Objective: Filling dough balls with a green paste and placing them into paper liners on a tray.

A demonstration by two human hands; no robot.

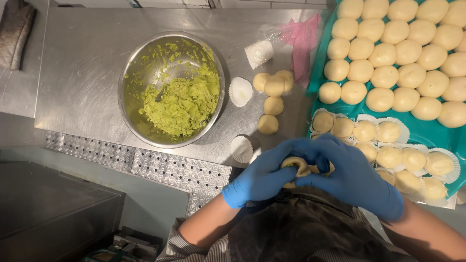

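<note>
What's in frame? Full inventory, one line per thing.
Mixing bowl: one, steel, on the counter left of centre.
Green paste: one mass, lime green, inside the bowl.
Loose dough balls: five, pale tan, on the counter right of the bowl.
Paper cups: two empty, white, near the bowl; a wrapped stack behind.
Pink cloth: one, top centre, beside the tray.
Tray: one, teal, right edge.
Bare dough balls on the tray: about two dozen, tan, in rows.
Cupped dough balls: about a dozen, tan in white cups, near edge of tray.
Held dough piece: one, tan with green showing, between both hands.
Left hand, right hand: blue gloves.
</note>
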